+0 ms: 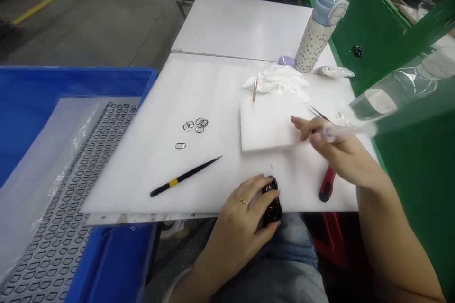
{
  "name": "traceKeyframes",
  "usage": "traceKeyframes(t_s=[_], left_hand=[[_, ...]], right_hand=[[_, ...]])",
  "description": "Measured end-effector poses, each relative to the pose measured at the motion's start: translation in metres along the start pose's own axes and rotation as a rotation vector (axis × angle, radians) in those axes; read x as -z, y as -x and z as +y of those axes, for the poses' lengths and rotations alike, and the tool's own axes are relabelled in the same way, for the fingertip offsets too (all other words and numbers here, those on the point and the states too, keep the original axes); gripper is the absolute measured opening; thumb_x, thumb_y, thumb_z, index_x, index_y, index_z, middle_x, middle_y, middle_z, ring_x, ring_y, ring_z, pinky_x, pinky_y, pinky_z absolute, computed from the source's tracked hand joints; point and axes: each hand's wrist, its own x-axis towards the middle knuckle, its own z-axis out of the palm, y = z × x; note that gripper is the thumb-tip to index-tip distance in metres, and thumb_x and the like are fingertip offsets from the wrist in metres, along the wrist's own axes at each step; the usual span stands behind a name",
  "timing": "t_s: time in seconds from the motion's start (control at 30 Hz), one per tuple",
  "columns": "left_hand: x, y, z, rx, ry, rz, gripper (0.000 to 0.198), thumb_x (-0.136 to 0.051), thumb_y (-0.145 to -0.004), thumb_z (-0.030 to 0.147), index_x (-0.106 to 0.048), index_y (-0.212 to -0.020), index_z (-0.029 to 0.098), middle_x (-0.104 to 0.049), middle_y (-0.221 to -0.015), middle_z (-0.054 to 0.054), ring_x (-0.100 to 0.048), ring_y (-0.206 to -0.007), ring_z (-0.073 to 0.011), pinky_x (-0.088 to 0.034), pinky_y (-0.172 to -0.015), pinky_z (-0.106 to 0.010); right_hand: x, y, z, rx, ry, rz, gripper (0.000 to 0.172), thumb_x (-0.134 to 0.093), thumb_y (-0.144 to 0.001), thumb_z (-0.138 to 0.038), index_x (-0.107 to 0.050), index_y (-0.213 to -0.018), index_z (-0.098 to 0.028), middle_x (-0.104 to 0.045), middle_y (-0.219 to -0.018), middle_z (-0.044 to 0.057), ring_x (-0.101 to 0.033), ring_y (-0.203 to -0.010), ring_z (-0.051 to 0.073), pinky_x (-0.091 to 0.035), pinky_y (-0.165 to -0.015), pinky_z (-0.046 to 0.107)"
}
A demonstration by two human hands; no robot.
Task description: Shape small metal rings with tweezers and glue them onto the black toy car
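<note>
My left hand (245,218), with a gold ring on one finger, is closed around a glossy black piece (273,206) at the table's front edge. My right hand (341,156) grips a pen-like translucent tool (355,131), smeared by motion. That hand hovers by the right side of a white foam pad (265,128). Beyond it the metal tips of a pointed tool (317,112) show. Under my right wrist lies a red utility knife (327,182). Black tweezers (186,175) with a yellow band rest on the left, near several small black-rimmed loops (199,125).
Thin wooden sticks (255,90) stand at the pad's back edge, before a crumpled white cloth (280,79). A dotted bottle (314,33) and a clear plastic bottle (394,90) stand at right. A blue bin (142,78) at left holds a sheet of black loops (64,218).
</note>
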Motion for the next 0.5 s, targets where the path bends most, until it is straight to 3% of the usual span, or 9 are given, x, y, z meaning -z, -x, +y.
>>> traceKeyframes(t_s=[0.07, 0.1, 0.13, 0.2, 0.27, 0.33, 0.43, 0.5], left_hand=[[-0.002, -0.001, 0.003, 0.009, 0.019, 0.045, 0.041, -0.071, -0.085, 0.014, -0.061, -0.124, 0.019, -0.070, -0.130, -0.014, -0.066, -0.124, -0.0331, -0.062, -0.101, -0.053], [-0.003, -0.002, 0.004, 0.016, 0.039, 0.067, 0.043, -0.072, -0.083, 0.015, -0.061, -0.125, 0.018, -0.072, -0.127, -0.013, -0.068, -0.121, -0.0324, -0.063, -0.100, -0.052], [-0.004, -0.002, 0.006, 0.021, 0.064, 0.090, 0.045, -0.073, -0.081, 0.017, -0.061, -0.124, 0.018, -0.074, -0.124, -0.013, -0.070, -0.118, -0.0318, -0.063, -0.099, -0.051], [-0.006, -0.004, 0.010, 0.027, 0.106, 0.141, 0.046, -0.075, -0.077, 0.020, -0.063, -0.122, 0.017, -0.077, -0.117, -0.012, -0.073, -0.112, -0.0310, -0.064, -0.096, -0.050], [-0.006, -0.005, 0.012, 0.039, 0.125, 0.181, 0.045, -0.077, -0.074, 0.023, -0.065, -0.118, 0.017, -0.079, -0.112, -0.012, -0.075, -0.108, -0.0310, -0.065, -0.093, -0.049], [-0.007, -0.007, 0.013, 0.066, 0.139, 0.205, 0.046, -0.079, -0.072, 0.026, -0.067, -0.116, 0.017, -0.080, -0.110, -0.012, -0.077, -0.105, -0.0313, -0.065, -0.092, -0.049], [-0.007, -0.009, 0.012, 0.098, 0.181, 0.223, 0.045, -0.081, -0.070, 0.029, -0.070, -0.112, 0.017, -0.081, -0.108, -0.013, -0.078, -0.104, -0.0315, -0.064, -0.090, -0.049], [-0.007, -0.010, 0.012, 0.111, 0.197, 0.226, 0.044, -0.081, -0.070, 0.030, -0.071, -0.110, 0.016, -0.081, -0.108, -0.013, -0.078, -0.103, -0.0312, -0.064, -0.090, -0.048]], right_hand=[[-0.003, 0.013, -0.005, 0.072, -0.120, 0.093, 0.021, -0.055, -0.104, -0.041, -0.067, -0.094, -0.027, -0.073, -0.109, 0.004, -0.064, -0.129, 0.028, -0.052, -0.109, 0.048], [-0.008, 0.022, -0.007, 0.119, -0.179, 0.181, 0.015, -0.056, -0.104, -0.035, -0.068, -0.097, -0.029, -0.072, -0.105, 0.004, -0.069, -0.116, 0.025, -0.055, -0.103, 0.046], [-0.015, 0.030, -0.008, 0.172, -0.242, 0.265, 0.011, -0.056, -0.103, -0.032, -0.068, -0.101, -0.030, -0.070, -0.097, 0.003, -0.070, -0.097, 0.023, -0.058, -0.091, 0.043], [-0.034, 0.045, -0.008, 0.225, -0.372, 0.328, 0.010, -0.061, -0.099, -0.040, -0.064, -0.099, -0.030, -0.060, -0.079, 0.001, -0.058, -0.069, 0.019, -0.055, -0.066, 0.037], [-0.055, 0.053, -0.004, 0.088, -0.435, 0.293, 0.025, -0.065, -0.094, -0.050, -0.057, -0.086, -0.027, -0.048, -0.070, -0.001, -0.046, -0.060, 0.016, -0.042, -0.052, 0.032], [-0.071, 0.054, -0.002, -0.056, -0.482, 0.267, 0.041, -0.065, -0.093, -0.053, -0.046, -0.071, -0.025, -0.039, -0.063, -0.003, -0.037, -0.055, 0.014, -0.033, -0.049, 0.030], [-0.082, 0.049, -0.004, 0.017, -0.551, 0.372, 0.057, -0.054, -0.100, -0.054, -0.030, -0.060, -0.023, -0.024, -0.052, -0.005, -0.026, -0.048, 0.013, -0.029, -0.049, 0.031], [-0.082, 0.046, -0.007, 0.055, -0.489, 0.414, 0.056, -0.049, -0.102, -0.053, -0.030, -0.059, -0.023, -0.027, -0.050, -0.005, -0.027, -0.047, 0.013, -0.029, -0.049, 0.032]])
